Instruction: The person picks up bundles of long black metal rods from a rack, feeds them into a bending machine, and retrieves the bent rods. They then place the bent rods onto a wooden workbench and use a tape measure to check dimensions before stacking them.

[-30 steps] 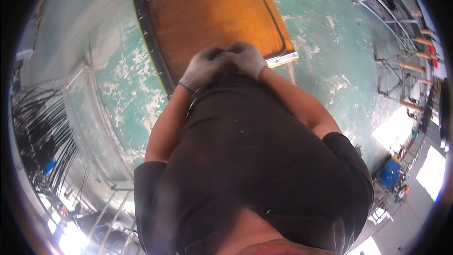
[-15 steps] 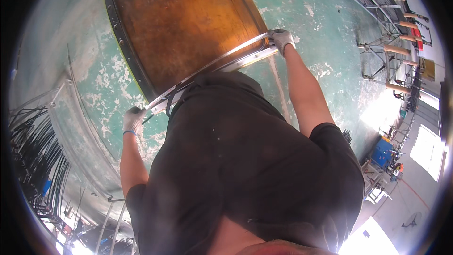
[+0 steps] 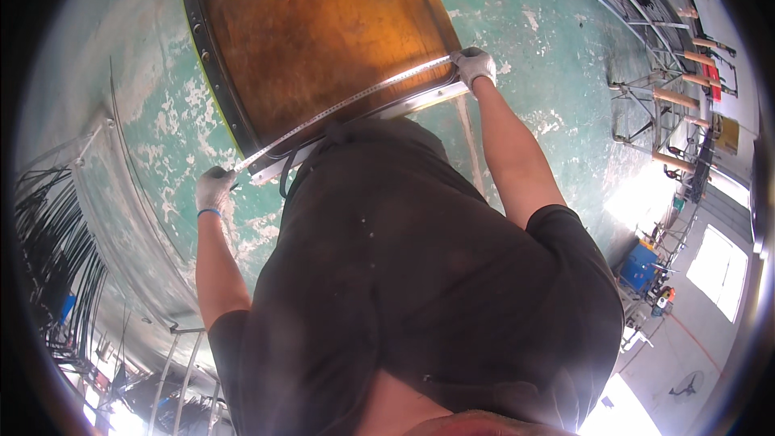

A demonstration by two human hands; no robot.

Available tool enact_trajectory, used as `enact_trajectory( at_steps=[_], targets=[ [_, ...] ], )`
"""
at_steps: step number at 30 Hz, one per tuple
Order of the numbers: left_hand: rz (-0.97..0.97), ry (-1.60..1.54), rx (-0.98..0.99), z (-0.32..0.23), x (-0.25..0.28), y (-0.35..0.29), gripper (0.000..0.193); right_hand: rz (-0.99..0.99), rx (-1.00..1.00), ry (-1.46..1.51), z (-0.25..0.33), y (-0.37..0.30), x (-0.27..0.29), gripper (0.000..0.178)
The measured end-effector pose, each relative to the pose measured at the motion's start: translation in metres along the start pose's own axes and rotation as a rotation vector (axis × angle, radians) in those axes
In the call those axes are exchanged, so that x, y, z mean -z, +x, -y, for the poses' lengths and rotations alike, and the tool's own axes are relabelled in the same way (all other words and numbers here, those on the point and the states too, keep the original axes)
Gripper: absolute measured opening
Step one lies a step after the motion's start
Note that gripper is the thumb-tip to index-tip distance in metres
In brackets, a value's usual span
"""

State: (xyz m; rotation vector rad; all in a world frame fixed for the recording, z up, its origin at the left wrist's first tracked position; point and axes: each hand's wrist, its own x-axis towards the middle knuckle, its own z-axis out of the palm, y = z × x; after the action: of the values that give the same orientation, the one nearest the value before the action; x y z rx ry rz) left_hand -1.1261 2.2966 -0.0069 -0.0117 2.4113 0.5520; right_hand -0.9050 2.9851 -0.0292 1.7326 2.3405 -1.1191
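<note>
A tape measure's pale blade [image 3: 347,101] stretches slantwise over the near end of a worn brown tabletop [image 3: 323,32]. My left hand [image 3: 215,188], in a light glove with dark fingertips, is closed on the tape's left end, just off the table's near left corner. A thin dark item, too small to name, sticks out beside those fingers. At the near right corner my right hand [image 3: 475,66], gloved too, pinches the other end of the tape. The table has a dark bolted side strip [image 3: 216,73] and a pale metal near edge [image 3: 420,102], which my body partly covers.
Green floor [image 3: 557,64] with worn paint surrounds the table. Metal racks with tan rollers [image 3: 676,98] stand at the right, and a blue box [image 3: 639,265] lies lower right. Many thin black strips [image 3: 52,230] hang at the far left beside a grey sheet [image 3: 125,210].
My left hand has moved slightly left and up, farther from the table corner. The tape now looks straighter and lies closer along the near edge. My right hand has shifted a little left.
</note>
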Motion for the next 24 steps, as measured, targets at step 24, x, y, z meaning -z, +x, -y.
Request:
enact_trajectory(
  at_steps=[24],
  targets=[
    [0.160,0.033,0.041,-0.039,-0.002,0.002,0.051,-0.229,0.256,-0.434,0.006,-0.012,0.003,0.040]
  ],
)
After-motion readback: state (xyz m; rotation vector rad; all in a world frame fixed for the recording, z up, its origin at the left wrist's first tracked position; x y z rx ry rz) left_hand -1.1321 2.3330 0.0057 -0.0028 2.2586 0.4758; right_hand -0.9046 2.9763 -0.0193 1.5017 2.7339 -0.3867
